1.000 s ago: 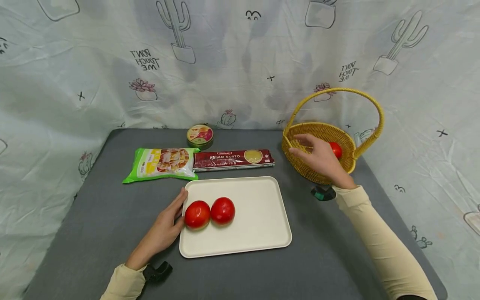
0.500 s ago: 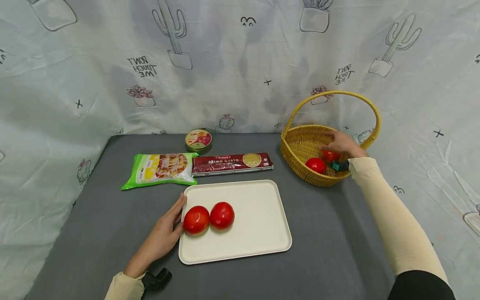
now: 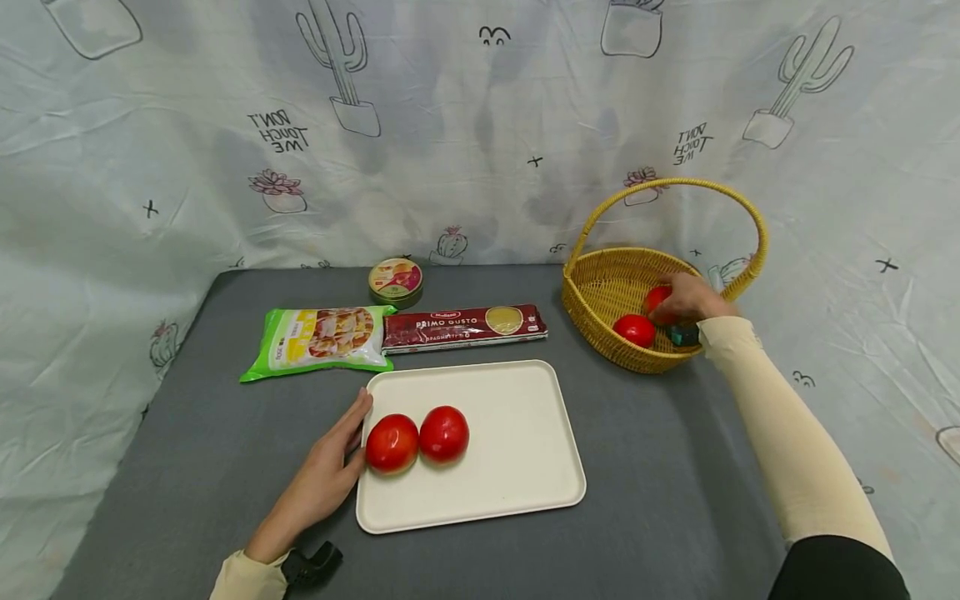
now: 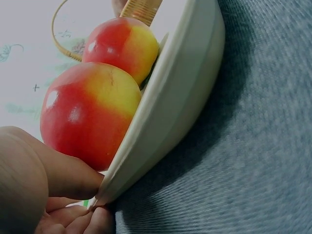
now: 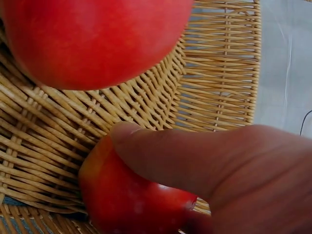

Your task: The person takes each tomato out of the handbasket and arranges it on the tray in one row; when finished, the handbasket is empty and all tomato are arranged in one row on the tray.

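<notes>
My left hand (image 3: 322, 475) pinches the left rim of a cream tray (image 3: 510, 433), thumb on top and fingers beneath in the left wrist view. Two red apples with yellow patches lie side by side at the tray's left: one apple (image 4: 90, 114) close to my thumb, the other apple (image 4: 122, 48) behind it. Inside the yellow wicker basket (image 3: 600, 283), my right hand (image 3: 692, 297) grips a red apple (image 5: 131, 195), its thumb across the fruit. Another apple (image 3: 634, 330) rests beside it in the basket. My right palm and other fingers are mostly hidden in the right wrist view.
Behind the tray lie a green-edged food bag (image 3: 322, 340) and a dark red spaghetti pack (image 3: 465, 328). A round tin (image 3: 395, 282) stands behind them. The basket's tall handle (image 3: 675, 182) arches over its opening. A printed curtain (image 3: 480, 125) borders the grey table (image 3: 225, 450).
My right hand has moved from above the basket's left side down into its right side and taken hold of an apple. The left hand has kept its place on the tray.
</notes>
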Demonstrator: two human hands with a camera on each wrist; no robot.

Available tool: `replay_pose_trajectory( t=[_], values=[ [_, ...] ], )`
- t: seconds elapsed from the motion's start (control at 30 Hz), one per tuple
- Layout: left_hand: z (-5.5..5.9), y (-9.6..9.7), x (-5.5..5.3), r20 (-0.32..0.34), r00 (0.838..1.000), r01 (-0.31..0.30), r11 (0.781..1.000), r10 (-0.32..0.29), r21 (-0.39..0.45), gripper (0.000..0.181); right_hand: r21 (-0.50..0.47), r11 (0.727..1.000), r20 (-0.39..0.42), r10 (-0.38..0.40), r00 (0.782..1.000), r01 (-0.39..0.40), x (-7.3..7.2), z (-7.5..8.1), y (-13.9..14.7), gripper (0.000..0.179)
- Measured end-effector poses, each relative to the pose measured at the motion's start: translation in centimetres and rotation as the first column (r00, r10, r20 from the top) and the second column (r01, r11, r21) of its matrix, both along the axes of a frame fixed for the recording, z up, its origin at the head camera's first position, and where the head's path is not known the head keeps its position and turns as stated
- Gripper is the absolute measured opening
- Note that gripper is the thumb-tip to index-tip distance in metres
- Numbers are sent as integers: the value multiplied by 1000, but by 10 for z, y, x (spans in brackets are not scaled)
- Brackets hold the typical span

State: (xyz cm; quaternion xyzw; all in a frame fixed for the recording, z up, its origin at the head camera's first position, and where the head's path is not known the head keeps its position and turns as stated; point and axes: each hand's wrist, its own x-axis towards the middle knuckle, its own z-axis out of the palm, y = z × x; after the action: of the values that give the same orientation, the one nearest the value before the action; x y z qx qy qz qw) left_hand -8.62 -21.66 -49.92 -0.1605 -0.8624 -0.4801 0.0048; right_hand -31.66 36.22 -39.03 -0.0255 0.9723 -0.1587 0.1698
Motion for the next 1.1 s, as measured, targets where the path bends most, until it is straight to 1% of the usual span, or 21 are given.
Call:
replay_pose_trajectory(
  t=[0.13,0.4,0.57,0.63,0.77,0.9,1.0,1.1],
  values=[
    [0,0,2,0,1000,-4,1000,4,0,75,21,1000,-14,8,1000,-8,1,0,-1,80],
    [2,1,3,-12,1000,-5,1000,5,2,75,22,1000,-16,9,1000,-8,4,3,-4,78],
    [3,2,2,-19,1000,-3,1000,3,0,74,37,999,-66,25,997,-23,4,1,-4,72],
    [4,2,1,-19,1000,-1,1000,1,-1,74,20,1000,-84,14,996,-12,5,2,-3,69],
    [4,2,0,-3,1000,4,1000,-4,-9,74,-20,1000,-136,-13,991,10,13,11,-7,69],
    [3,2,0,3,1000,-1,1000,1,-26,74,-61,998,-206,-27,978,15,25,28,-17,78],
    [1,0,0,5,1000,0,1000,0,-27,73,-104,994,-258,-39,965,12,39,41,-31,84],
    [0,-2,0,3,1000,3,1000,-3,-12,73,-135,991,-319,-30,947,-14,57,52,-52,82]
  ],
)
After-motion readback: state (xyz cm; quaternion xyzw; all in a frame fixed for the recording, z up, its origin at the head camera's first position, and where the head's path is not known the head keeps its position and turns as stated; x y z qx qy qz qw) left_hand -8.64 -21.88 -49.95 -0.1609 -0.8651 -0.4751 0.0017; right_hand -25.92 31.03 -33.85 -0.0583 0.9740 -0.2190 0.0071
